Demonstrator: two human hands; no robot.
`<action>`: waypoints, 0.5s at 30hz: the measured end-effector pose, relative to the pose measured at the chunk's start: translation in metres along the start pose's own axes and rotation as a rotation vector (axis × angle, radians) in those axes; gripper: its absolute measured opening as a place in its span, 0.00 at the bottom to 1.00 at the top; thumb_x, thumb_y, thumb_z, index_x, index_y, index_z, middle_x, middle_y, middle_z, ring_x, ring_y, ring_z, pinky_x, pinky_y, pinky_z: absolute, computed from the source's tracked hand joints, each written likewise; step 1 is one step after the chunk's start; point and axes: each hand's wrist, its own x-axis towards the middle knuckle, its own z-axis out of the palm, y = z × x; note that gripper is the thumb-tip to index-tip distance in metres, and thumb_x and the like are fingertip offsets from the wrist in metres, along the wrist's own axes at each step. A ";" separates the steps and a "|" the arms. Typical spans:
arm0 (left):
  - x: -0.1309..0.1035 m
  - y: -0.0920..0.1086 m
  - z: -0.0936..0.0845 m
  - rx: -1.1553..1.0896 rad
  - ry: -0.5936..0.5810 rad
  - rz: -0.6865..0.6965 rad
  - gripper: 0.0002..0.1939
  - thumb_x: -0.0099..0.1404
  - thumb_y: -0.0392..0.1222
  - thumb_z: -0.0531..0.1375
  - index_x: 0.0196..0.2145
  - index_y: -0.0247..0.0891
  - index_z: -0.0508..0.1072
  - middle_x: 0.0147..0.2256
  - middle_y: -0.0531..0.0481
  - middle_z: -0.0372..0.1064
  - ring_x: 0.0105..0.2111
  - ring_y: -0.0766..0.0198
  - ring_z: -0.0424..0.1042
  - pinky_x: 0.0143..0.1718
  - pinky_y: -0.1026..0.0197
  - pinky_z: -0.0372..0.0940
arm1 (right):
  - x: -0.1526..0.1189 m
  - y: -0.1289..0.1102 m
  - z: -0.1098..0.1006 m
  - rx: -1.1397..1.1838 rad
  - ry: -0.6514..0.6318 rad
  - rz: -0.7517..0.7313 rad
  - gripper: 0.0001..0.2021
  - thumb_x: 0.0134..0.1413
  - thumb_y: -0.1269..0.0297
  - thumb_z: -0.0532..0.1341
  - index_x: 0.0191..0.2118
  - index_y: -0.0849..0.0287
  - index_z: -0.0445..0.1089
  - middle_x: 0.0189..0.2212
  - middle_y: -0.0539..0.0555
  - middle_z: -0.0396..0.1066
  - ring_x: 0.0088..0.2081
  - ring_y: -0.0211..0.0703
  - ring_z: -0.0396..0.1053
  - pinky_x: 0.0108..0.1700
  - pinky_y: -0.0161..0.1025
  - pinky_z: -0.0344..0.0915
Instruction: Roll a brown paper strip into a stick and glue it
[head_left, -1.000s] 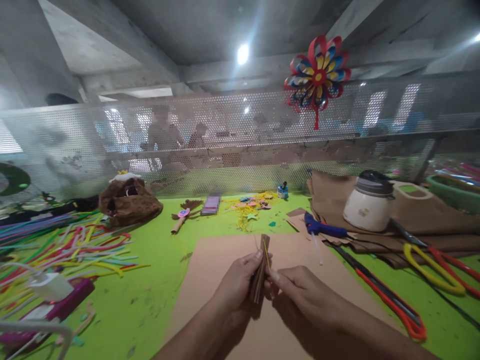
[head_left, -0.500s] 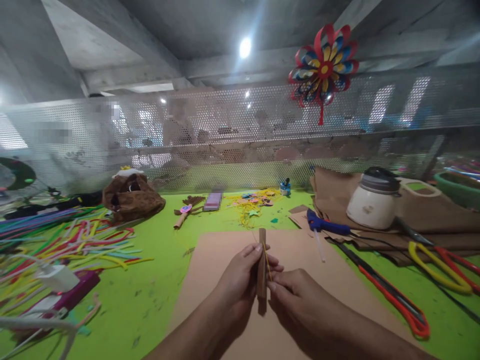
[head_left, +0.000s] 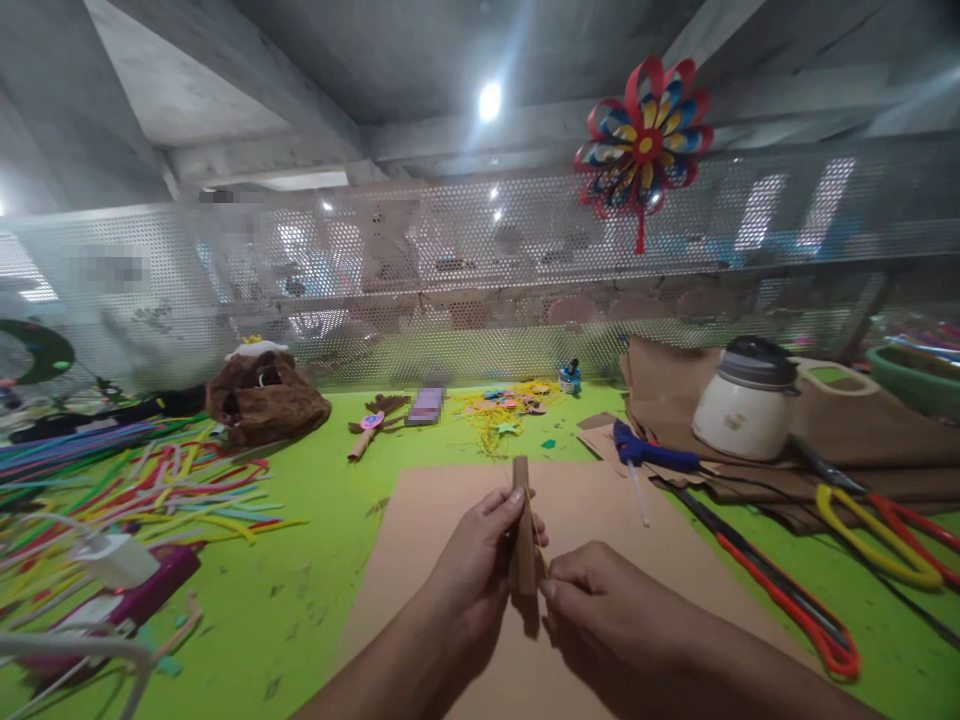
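My left hand [head_left: 480, 545] is closed around a narrow folded strip of brown paper [head_left: 523, 570], thumb pressed on its front near the upper end. A thin yellow string [head_left: 538, 535] runs down along the strip's right side. Its lower end goes between the thumb and fingers of my right hand [head_left: 600, 600], which are pinched together just right of the strip. Both hands are above a large sheet of tan paper [head_left: 420, 500] lying on the green table [head_left: 300, 600].
Right: a blue glue gun [head_left: 660, 457], an orange utility knife [head_left: 795, 590], scissors [head_left: 877, 535] and a white jug [head_left: 742, 410] by brown paper sheets [head_left: 660, 390]. Left: pipe cleaners [head_left: 187, 490] and a power strip [head_left: 150, 585]. Behind: tangled yellow string [head_left: 495, 430] and a perforated screen [head_left: 450, 260].
My right hand has drawn slightly down and right from the strip, with the string in its pinch. The strip has tilted a little in my left hand.
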 end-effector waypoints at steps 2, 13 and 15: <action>0.001 -0.001 -0.001 0.004 0.007 -0.005 0.13 0.59 0.44 0.64 0.39 0.34 0.70 0.25 0.51 0.68 0.24 0.68 0.67 0.26 0.66 0.62 | 0.000 0.003 0.001 0.081 -0.037 0.053 0.10 0.51 0.68 0.52 0.21 0.59 0.60 0.13 0.43 0.50 0.16 0.31 0.46 0.20 0.33 0.42; -0.003 0.002 0.002 0.032 0.014 0.003 0.14 0.59 0.44 0.63 0.40 0.34 0.70 0.25 0.52 0.66 0.23 0.68 0.65 0.24 0.66 0.61 | 0.006 -0.004 -0.009 -0.297 0.231 -0.156 0.09 0.57 0.65 0.55 0.29 0.62 0.68 0.20 0.49 0.63 0.23 0.35 0.57 0.25 0.33 0.50; -0.002 0.002 0.002 0.028 0.026 0.015 0.14 0.59 0.45 0.64 0.39 0.35 0.70 0.25 0.53 0.66 0.23 0.67 0.66 0.24 0.66 0.62 | 0.004 -0.007 -0.009 -0.358 0.278 -0.178 0.10 0.58 0.63 0.55 0.35 0.62 0.70 0.20 0.48 0.64 0.23 0.35 0.58 0.26 0.33 0.51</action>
